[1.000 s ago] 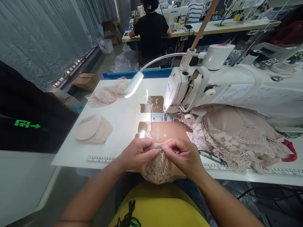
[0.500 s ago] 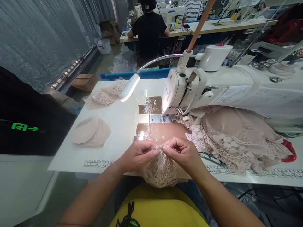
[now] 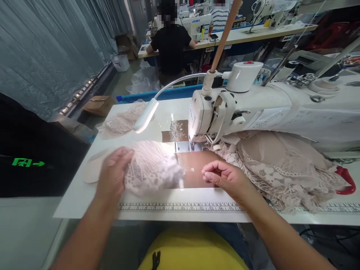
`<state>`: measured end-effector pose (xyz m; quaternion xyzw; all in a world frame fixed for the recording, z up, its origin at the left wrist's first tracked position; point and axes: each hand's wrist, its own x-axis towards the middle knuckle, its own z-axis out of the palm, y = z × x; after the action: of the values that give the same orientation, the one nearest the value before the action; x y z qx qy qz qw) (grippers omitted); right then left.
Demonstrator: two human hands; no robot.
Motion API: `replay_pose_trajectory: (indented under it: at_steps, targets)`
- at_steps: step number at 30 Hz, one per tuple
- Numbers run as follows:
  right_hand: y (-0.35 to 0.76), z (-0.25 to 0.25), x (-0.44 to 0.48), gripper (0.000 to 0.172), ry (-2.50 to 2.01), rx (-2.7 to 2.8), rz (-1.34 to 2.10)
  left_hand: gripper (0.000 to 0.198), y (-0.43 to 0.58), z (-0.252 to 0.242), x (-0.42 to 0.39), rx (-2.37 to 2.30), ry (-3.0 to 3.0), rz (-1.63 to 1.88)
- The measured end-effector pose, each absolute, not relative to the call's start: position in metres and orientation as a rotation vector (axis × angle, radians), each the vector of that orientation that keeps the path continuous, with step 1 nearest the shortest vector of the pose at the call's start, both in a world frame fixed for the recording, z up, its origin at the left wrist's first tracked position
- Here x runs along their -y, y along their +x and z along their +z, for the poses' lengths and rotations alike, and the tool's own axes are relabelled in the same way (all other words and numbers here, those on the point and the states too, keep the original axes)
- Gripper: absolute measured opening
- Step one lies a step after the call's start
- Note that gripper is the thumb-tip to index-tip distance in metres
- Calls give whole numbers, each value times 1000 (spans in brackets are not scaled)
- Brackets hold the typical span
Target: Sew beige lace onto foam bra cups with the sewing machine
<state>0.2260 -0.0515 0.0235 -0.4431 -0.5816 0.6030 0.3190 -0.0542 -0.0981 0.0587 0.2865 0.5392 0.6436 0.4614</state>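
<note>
A pale pink lace cup piece (image 3: pixel 152 167) is in my left hand (image 3: pixel 116 168), gripped at its left edge between thumb and fingers. It is blurred by motion and hangs above the white sewing table, left of the brown-taped strip. My right hand (image 3: pixel 222 174) is over the right part of the brown tape (image 3: pixel 194 161), fingers loosely curled, with nothing visible in it. Behind my left hand lies a smooth beige cup piece (image 3: pixel 92 167), partly hidden. The sewing machine head (image 3: pixel 205 112) stands beyond my right hand, its needle area over the metal plate (image 3: pixel 182 146).
A heap of pink lace garments (image 3: pixel 287 165) lies under the machine arm, with a red handle (image 3: pixel 345 180) at its right. More lace pieces (image 3: pixel 120 122) sit at the table's back left, near the lamp (image 3: pixel 146 115). A printed ruler (image 3: pixel 180 207) runs along the front edge. A person (image 3: pixel 171 45) sits ahead.
My left hand has carried the lace piece from the front edge up and to the left. My right hand has let go of it and stays to the right. The view has shifted slightly.
</note>
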Motion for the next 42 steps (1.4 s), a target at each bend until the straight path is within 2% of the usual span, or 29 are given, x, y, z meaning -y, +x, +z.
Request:
replay_pose_trajectory:
  at_steps: [3,5,8,13,17,20,22,24,30,42]
  targets:
    - [230,30,47,15,-1276,1871,1250,15,-51,62,79,-1801,1354,1518]
    - [226,33,42,15,-1284,2069,1070,20,-25,50,62,-1738,1624,1350]
    - [218,34,32,21,-1245,2270,874,33,25,18,40,-1489,1578,1260]
    - [209,23,21,33,-1279,2401,708,34,64,-15,42,-1414,1644,1184]
    - [201,10,22,30,-1178,2540,532,30,52,5,52,-1372,1898,996]
    - [197,1,24,25,-1188,2642,317,25,32,30,47,-1278,2147,628]
    - [197,-2,25,30,-1224,2680,176,27,19,39,40,-1236,2206,437]
    - [197,-3,25,37,-1295,2691,68,26,12,37,32,-1248,2303,398]
    - [195,0,22,45,-1488,2706,49,28,18,7,15,-1236,2671,405]
    - [192,5,14,44,-1583,2694,51,39,7,-8,-5,-1187,2727,467]
